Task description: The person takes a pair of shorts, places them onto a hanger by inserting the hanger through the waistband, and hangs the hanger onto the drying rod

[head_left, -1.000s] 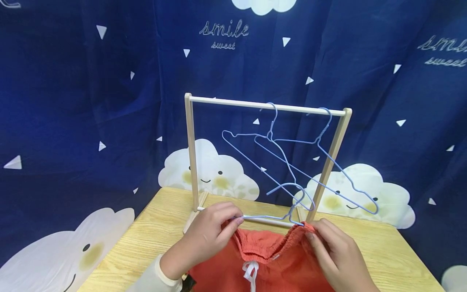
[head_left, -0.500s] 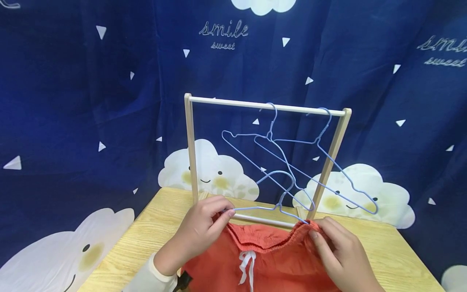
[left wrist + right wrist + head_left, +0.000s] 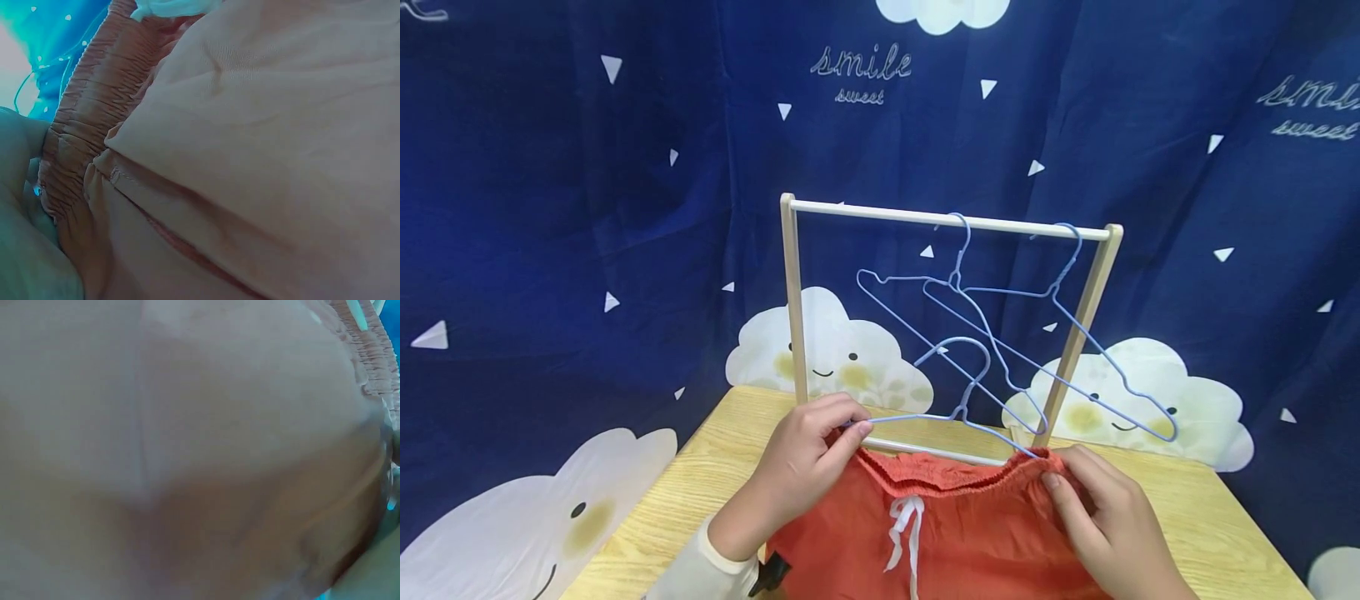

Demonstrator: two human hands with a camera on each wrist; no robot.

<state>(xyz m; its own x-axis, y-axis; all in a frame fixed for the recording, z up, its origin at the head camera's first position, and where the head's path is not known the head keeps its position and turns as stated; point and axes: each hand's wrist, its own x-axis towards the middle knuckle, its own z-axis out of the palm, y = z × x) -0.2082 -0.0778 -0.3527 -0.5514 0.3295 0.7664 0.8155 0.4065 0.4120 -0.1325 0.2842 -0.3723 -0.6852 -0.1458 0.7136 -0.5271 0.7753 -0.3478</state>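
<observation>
Orange-red pants (image 3: pixel 985 533) with a gathered elastic waistband and a white drawstring bow (image 3: pixel 906 521) hang between my hands; their lower part is out of view. A blue wire hanger (image 3: pixel 917 417) reaches across the waist opening, its hook upward. My left hand (image 3: pixel 808 446) pinches the left side of the waistband together with the hanger's left end. On the other side my right hand (image 3: pixel 1108 508) pinches the waistband where the hanger's right end enters it. Gathered waistband (image 3: pixel 94 94) and a slanting pocket slit fill much of the left wrist view. Cloth (image 3: pixel 187 425) covers most of the right wrist view.
A small wooden rack (image 3: pixel 795 300) stands on the wood-grain table (image 3: pixel 662 500), just beyond my hands. Two blue wire hangers, one left (image 3: pixel 910 325) and one right (image 3: pixel 1097 350), hang from its white top bar (image 3: pixel 880 214). A dark blue printed curtain (image 3: pixel 587 208) is behind.
My left hand has moved left and slightly up, stretching the waistband wider. The held hanger's hook has shifted left and up. My right hand has moved only slightly right.
</observation>
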